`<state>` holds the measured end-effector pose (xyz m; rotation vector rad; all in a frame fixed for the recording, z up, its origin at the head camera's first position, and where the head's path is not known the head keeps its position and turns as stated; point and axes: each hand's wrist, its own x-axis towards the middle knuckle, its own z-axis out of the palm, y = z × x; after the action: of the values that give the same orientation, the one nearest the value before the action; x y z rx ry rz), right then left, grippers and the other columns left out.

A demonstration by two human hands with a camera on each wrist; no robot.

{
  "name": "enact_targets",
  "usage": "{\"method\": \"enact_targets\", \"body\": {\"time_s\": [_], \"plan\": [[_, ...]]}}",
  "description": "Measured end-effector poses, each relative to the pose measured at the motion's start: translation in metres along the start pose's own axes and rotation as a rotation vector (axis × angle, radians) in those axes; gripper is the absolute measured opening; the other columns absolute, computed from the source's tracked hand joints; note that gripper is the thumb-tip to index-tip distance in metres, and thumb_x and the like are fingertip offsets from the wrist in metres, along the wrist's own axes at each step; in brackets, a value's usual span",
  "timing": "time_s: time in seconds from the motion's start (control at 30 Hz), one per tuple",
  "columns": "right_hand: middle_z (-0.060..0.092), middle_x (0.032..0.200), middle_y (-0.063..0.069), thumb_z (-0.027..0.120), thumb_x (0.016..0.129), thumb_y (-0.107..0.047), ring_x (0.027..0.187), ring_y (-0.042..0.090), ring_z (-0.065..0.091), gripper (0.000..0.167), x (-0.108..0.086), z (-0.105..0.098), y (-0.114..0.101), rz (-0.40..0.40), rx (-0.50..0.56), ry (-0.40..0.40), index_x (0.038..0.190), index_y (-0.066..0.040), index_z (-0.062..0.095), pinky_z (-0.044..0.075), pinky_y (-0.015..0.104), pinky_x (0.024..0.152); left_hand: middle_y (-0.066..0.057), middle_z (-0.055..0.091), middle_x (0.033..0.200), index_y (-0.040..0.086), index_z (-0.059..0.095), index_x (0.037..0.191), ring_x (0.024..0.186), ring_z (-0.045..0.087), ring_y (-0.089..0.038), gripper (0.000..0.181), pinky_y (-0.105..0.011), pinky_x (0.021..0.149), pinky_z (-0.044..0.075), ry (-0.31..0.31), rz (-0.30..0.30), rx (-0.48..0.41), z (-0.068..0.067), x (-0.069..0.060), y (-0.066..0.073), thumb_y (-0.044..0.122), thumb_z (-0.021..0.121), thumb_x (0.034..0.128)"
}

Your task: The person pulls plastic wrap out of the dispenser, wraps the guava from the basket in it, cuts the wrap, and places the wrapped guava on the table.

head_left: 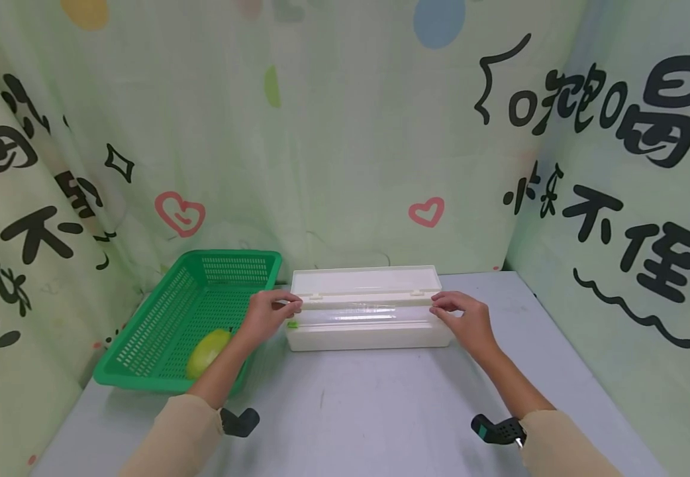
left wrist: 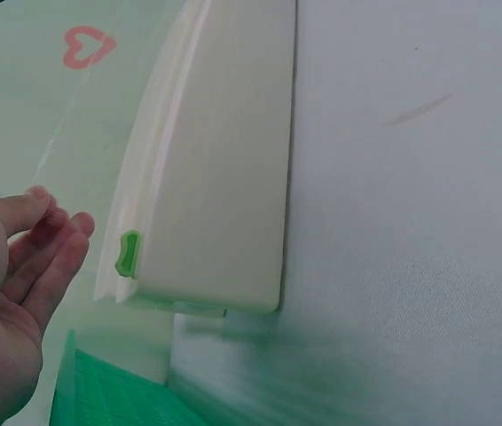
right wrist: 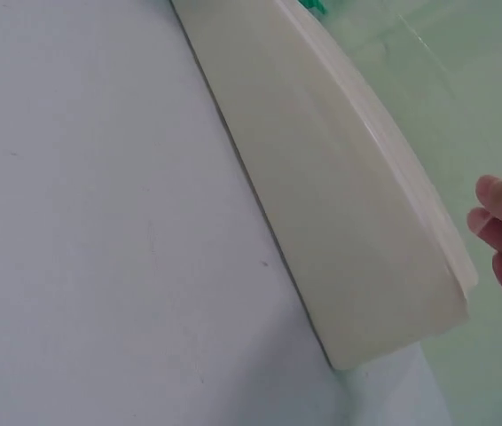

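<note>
A white cling film dispenser (head_left: 369,338) stands on the table, its lid (head_left: 364,279) tipped back. Clear cling film (head_left: 369,313) stretches across its top between the hands. My left hand (head_left: 266,317) pinches the film's left edge between thumb and fingers; in the left wrist view a thin film edge runs up from those fingertips. At the other end, my right hand (head_left: 467,322) pinches the right edge, though the film itself is hard to make out in the right wrist view. A green slide cutter (left wrist: 128,255) sits at the dispenser's left end.
Left of the dispenser is a green plastic basket (head_left: 136,331) with a yellow-green fruit (head_left: 208,352) inside, partly behind the left forearm. The white table (head_left: 345,411) extends in front. Printed curtains (head_left: 345,146) hang behind and at both sides.
</note>
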<state>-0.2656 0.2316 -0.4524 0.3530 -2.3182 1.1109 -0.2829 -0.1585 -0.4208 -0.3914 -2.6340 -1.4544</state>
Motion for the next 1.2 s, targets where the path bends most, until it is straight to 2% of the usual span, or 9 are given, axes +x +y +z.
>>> {"method": "enact_targets", "body": {"time_s": [0.07,0.2,0.3,0.4,0.47,0.63,0.73,0.97,1.2], "plan": [[0.074,0.1,0.013,0.078,0.077,-0.003,0.089,0.023,0.068,0.014,0.0,-0.002,0.0,0.005,0.011,-0.006,0.091,0.0,0.075,0.042,-0.002,0.078,-0.014,0.075,0.09,0.001,0.074,0.099,0.081,0.074,-0.027,0.015,-0.031,0.073,0.059,0.002,0.002,-0.003,0.0,0.0,0.0,0.011,0.067,0.0901],[0.074,0.098,0.014,0.078,0.077,-0.001,0.089,-0.001,0.066,0.014,0.0,-0.008,0.0,0.001,0.049,0.004,0.09,0.0,0.075,0.044,-0.001,0.079,-0.015,0.075,0.091,0.001,0.074,0.1,0.082,0.074,-0.028,0.015,-0.034,0.075,0.06,0.005,0.005,-0.012,-0.001,0.0,0.001,0.011,0.067,0.0905],[0.073,0.099,0.015,0.077,0.078,-0.002,0.085,-0.017,0.056,0.014,0.0,-0.012,0.002,0.004,0.059,-0.01,0.091,0.0,0.074,0.046,0.001,0.077,-0.016,0.075,0.091,0.001,0.073,0.101,0.083,0.074,-0.03,0.017,-0.033,0.076,0.06,0.006,0.002,-0.012,-0.001,0.0,0.0,0.012,0.067,0.0904],[0.073,0.1,0.013,0.076,0.08,-0.004,0.086,-0.014,0.057,0.015,-0.002,-0.012,0.005,-0.005,0.031,-0.049,0.095,-0.003,0.073,0.047,0.003,0.078,-0.016,0.075,0.09,0.0,0.073,0.102,0.085,0.073,-0.031,0.018,-0.032,0.075,0.059,0.009,-0.01,-0.007,-0.001,-0.001,0.0,0.012,0.067,0.0906],[0.073,0.1,0.011,0.075,0.082,-0.003,0.087,-0.005,0.062,0.016,-0.004,-0.011,0.007,-0.018,0.014,-0.074,0.097,-0.004,0.073,0.05,0.008,0.078,-0.016,0.075,0.09,0.0,0.073,0.101,0.085,0.073,-0.032,0.018,-0.032,0.075,0.059,0.01,-0.012,-0.011,-0.001,-0.001,0.0,0.012,0.067,0.0904],[0.072,0.108,0.009,0.064,0.083,0.006,0.106,0.024,0.065,0.026,-0.011,-0.008,0.006,-0.004,-0.02,-0.184,0.104,-0.007,0.071,0.055,0.038,0.09,-0.015,0.075,0.089,0.001,0.073,0.1,0.085,0.073,-0.032,0.017,-0.033,0.076,0.06,0.003,-0.023,-0.009,0.0,0.0,0.001,0.013,0.067,0.0903],[0.069,0.115,0.01,0.061,0.081,0.007,0.116,0.032,0.06,0.033,-0.014,-0.007,0.003,0.023,-0.038,-0.259,0.109,-0.009,0.07,0.049,0.051,0.097,-0.014,0.075,0.089,0.002,0.073,0.101,0.085,0.073,-0.03,0.017,-0.033,0.076,0.06,0.002,-0.033,0.003,0.001,0.0,0.001,0.014,0.067,0.0903],[0.068,0.119,0.01,0.076,0.076,-0.002,0.116,0.031,0.061,0.038,-0.017,-0.001,0.003,-0.02,-0.073,-0.307,0.112,-0.009,0.068,0.049,0.051,0.098,-0.013,0.075,0.089,0.005,0.074,0.1,0.084,0.074,-0.028,0.015,-0.036,0.078,0.06,0.009,-0.035,0.017,0.001,-0.001,0.003,0.014,0.067,0.0905],[0.073,0.103,0.007,0.084,0.07,-0.006,0.102,0.027,0.067,0.031,-0.018,0.008,0.009,-0.116,-0.117,-0.224,0.099,-0.008,0.074,0.052,0.049,0.091,-0.013,0.075,0.088,0.002,0.074,0.101,0.082,0.074,-0.027,0.016,-0.034,0.076,0.06,0.005,-0.034,0.009,0.001,-0.002,0.002,0.013,0.067,0.0904]]}}
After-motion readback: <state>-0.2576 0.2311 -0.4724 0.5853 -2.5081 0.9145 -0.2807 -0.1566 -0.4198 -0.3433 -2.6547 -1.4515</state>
